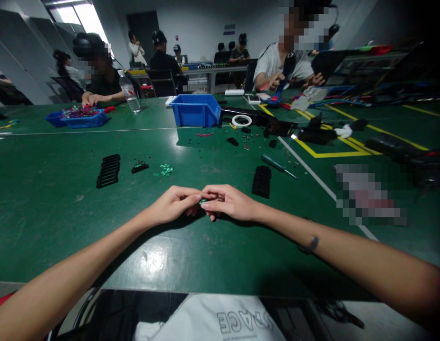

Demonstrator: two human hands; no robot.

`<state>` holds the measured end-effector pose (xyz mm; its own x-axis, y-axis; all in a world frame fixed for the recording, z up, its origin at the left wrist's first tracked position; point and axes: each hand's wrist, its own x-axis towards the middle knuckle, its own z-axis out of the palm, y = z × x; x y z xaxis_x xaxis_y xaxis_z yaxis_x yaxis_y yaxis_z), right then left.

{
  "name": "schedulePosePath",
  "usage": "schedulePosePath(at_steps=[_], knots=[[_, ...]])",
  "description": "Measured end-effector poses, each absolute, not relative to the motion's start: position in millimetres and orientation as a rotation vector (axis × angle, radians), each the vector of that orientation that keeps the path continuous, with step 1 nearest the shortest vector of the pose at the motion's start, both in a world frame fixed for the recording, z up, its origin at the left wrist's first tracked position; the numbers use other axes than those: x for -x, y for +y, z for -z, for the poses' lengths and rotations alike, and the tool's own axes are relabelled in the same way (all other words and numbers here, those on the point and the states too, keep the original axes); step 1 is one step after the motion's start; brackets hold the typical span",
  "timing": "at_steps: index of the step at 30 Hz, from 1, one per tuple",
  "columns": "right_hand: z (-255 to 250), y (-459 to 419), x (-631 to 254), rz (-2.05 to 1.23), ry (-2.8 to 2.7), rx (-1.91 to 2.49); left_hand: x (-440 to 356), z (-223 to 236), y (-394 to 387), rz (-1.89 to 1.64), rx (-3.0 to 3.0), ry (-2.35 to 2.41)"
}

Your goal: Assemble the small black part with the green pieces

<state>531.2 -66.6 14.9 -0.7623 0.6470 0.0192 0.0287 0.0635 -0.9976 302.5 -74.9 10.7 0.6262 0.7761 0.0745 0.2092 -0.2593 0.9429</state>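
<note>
Both hands meet just above the green table [110, 246], near its front edge. A small green piece [203, 201], shiny like a tiny circuit board, is pinched between the fingertips. My left hand [175, 204] comes at it from the left with thumb and forefinger closed. From the other side my right hand [230, 202] grips the same piece, its lower fingers curled beneath. A little pile of similar green pieces [166, 169] lies beyond my left hand, with small black parts [139, 166] beside it. Past my right hand are a black ribbed part [261, 181] and a screwdriver [278, 166].
A black slatted part [108, 171] lies at left. Farther back stand a blue bin [196, 111], blue trays [83, 117] of coloured bits and a water bottle [130, 94]. Loose screws and a white ring [242, 121] lie mid-table. Two people work across the table.
</note>
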Motion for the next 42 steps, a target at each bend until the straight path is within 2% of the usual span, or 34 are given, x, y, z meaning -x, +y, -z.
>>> schedulePosePath(at_steps=[42], knots=[[-15, -66, -532, -1.752, -1.856, 0.687, -303, -20, -76, -0.611, -1.695, 0.770]])
